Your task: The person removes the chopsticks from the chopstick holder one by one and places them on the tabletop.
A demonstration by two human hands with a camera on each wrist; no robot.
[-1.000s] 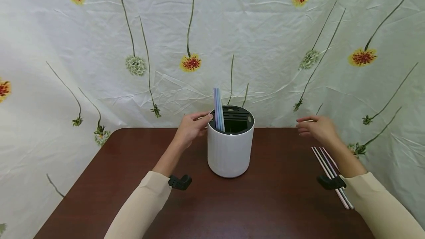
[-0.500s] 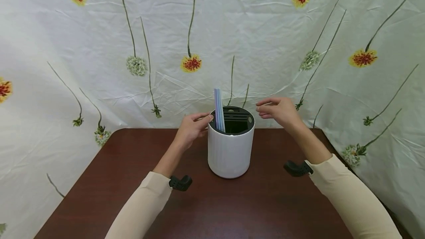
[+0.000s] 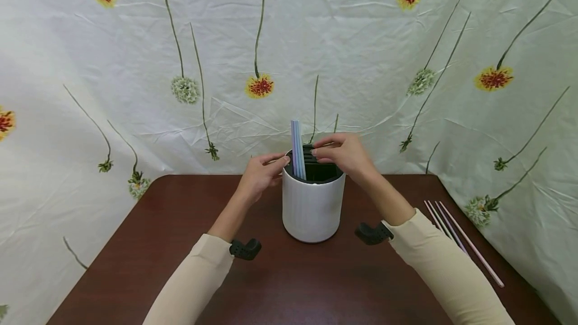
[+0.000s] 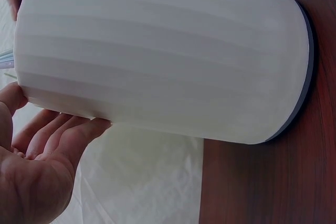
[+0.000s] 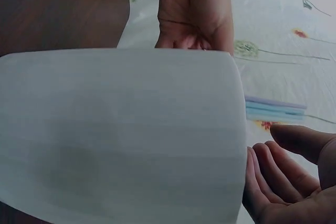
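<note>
A white round holder [image 3: 313, 209] with a black slotted top stands upright on the table. Several pastel straws [image 3: 297, 149] rise together from the left side of its opening. My left hand [image 3: 262, 172] grips the holder's upper left side, thumb at the rim and fingers along the wall. Over the right half of the opening hovers my right hand [image 3: 343, 152], loosely bent, with its fingertips pointing at the straws. In the right wrist view, thumb and fingers of the right hand [image 5: 294, 182] are apart with nothing between them, just beyond the holder's rim.
Several loose straws [image 3: 471, 245] lie near the right edge of the dark brown table [image 3: 180, 245], partly behind the right sleeve. A white cloth with printed flowers [image 3: 361, 39] hangs behind and beside the table. Each wrist carries a black camera mount [image 3: 374, 233].
My right hand has swung left, from above the loose straws to over the holder's opening. The loose straws show again beside the sleeve. The left hand and the holder have stayed put.
</note>
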